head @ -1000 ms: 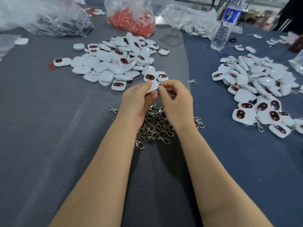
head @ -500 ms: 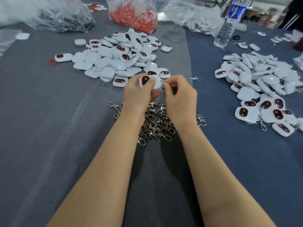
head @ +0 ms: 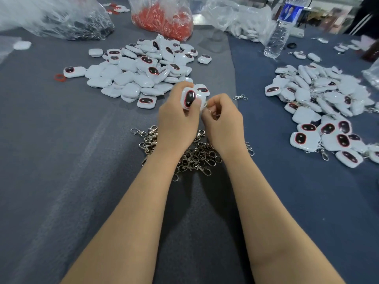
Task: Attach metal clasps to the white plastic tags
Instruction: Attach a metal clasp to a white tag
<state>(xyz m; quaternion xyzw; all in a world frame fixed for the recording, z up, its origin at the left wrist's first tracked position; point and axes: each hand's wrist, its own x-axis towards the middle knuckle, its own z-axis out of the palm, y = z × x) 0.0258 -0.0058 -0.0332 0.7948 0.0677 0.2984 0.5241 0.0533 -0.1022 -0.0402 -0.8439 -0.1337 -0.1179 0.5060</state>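
One tag in hand above the clasp pile, dark oval facing the camera.
Long axis near upright, top tipped slightly right. Left hand grips it; right hand pinches a mostly hidden clasp at its lower-right corner. Two tag heaps: left heap, right heap; one stray clasp between. Moving room: grey tabletop left of forearms.

Grey and blue cloth-covered table
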